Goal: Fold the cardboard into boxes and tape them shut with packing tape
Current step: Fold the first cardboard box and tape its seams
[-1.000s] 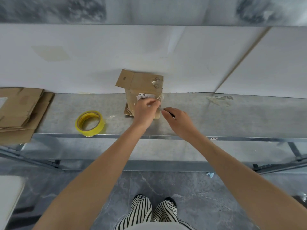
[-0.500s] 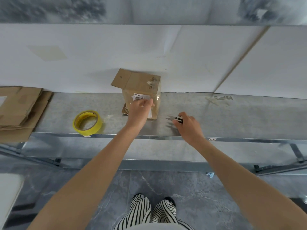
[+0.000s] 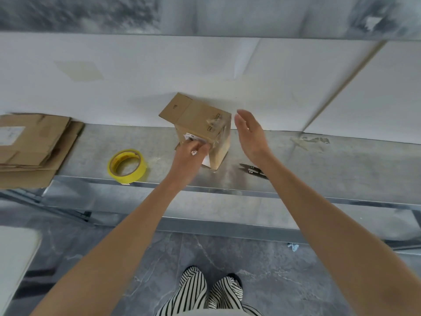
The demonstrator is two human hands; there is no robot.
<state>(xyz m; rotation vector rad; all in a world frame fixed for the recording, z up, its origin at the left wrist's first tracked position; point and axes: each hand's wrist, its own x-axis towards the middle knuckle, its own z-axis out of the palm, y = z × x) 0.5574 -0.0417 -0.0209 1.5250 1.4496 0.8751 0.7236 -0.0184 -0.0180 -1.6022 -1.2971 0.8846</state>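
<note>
A small brown cardboard box (image 3: 200, 124) stands on the grey metal table (image 3: 319, 165), tilted, with one flap sticking out at its upper left and clear tape over its right top corner. My left hand (image 3: 190, 157) grips the box's near face by the white label, fingers curled on it. My right hand (image 3: 252, 135) hovers just right of the box with fingers straight, holding nothing and apart from the cardboard. A yellow roll of packing tape (image 3: 127, 165) lies flat to the left of the box. Small black snips (image 3: 251, 171) rest on the table under my right forearm.
A stack of flattened cardboard (image 3: 34, 147) lies at the table's left end. A white wall panel (image 3: 296, 87) rises right behind the box. The table's front edge (image 3: 227, 190) runs below my wrists. Striped trouser legs show over the grey floor.
My right hand set the snips down on the table and rose, open, to the right side of the box. My left hand stayed on the box, which tilted slightly.
</note>
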